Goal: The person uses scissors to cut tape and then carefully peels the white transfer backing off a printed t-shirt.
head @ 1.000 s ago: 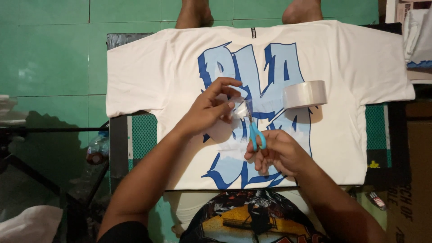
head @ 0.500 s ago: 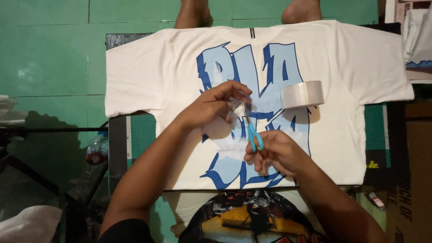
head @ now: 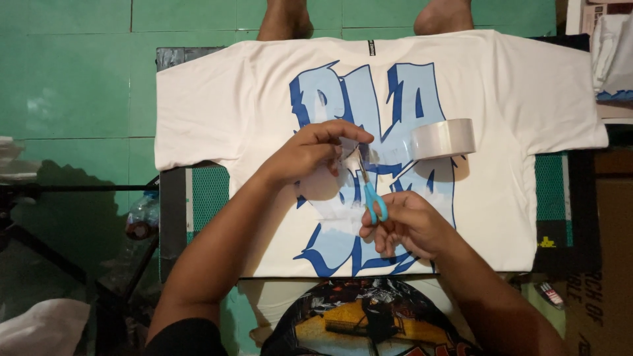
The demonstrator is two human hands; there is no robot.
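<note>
A white T-shirt [head: 527, 99] with a large blue graffiti print lies flat on a dark table. On it stands a roll of clear packing tape [head: 443, 139], with a strip pulled out to the left. My left hand [head: 310, 153] pinches the free end of that strip just above the shirt. My right hand [head: 403, 225] holds small scissors with blue handles [head: 373, 198], blades pointing up at the tape strip between my left fingers and the roll.
Another person's bare feet [head: 285, 20] stand at the far edge of the table on a green tiled floor. A plastic bottle [head: 140, 217] sits low at the left. Stacked white garments [head: 613, 53] lie at the right, and a cardboard box [head: 603, 290] stands at lower right.
My left hand has lifted the tape end slightly and shifted right. The scissors have risen toward the tape strip.
</note>
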